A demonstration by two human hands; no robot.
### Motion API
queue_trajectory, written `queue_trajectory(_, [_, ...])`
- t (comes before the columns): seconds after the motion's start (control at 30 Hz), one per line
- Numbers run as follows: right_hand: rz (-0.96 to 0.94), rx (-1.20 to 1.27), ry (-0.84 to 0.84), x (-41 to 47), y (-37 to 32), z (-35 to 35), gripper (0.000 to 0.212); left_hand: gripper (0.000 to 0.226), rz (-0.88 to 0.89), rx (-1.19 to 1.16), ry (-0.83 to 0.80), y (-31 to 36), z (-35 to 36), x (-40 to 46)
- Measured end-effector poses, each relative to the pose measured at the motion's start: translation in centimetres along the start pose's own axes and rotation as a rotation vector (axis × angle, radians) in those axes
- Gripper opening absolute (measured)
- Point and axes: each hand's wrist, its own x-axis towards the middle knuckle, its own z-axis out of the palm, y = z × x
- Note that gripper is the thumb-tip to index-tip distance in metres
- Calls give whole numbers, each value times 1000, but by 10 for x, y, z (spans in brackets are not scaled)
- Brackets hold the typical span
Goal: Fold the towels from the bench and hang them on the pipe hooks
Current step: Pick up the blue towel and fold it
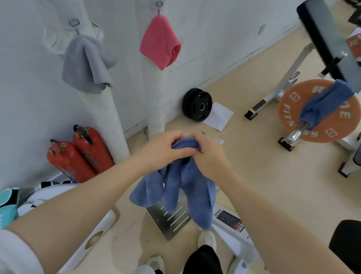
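Observation:
A blue towel (178,184) hangs bunched in front of me, held at its top by both hands. My left hand (161,148) grips the top edge from the left, and my right hand (211,158) grips it from the right, the hands touching. A grey towel (86,66) hangs from a hook (74,23) on the near white pipe. A pink towel (160,42) hangs folded from a hook (159,4) on the farther pipe. Another blue towel (323,103) is draped over the black bench (328,34) at the upper right.
Two red fire extinguishers (80,156) stand by the wall at the left. A black weight plate (196,105) leans on the wall beside a white sheet. Orange plates (293,110) sit on the bench rack. White machine frames and a metal footplate (170,219) lie below my hands.

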Motion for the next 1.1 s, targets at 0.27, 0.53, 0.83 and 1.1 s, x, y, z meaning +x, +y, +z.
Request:
queue_trajectory(0.27, [177, 553, 87, 37, 13, -30, 19, 31, -265, 301, 70, -35, 4, 22])
queue_trajectory(0.53, [300, 434, -38, 88, 49, -75, 15, 24, -626, -253, 299, -41, 4, 71])
queue_trajectory(0.83, [-71, -2, -484, 122, 62, -105, 39, 22, -272, -388, 163, 39, 25, 129])
queue_trajectory(1.1, [-188, -9, -474, 153, 73, -126, 32, 24, -278, -86, -5, 50, 38, 156])
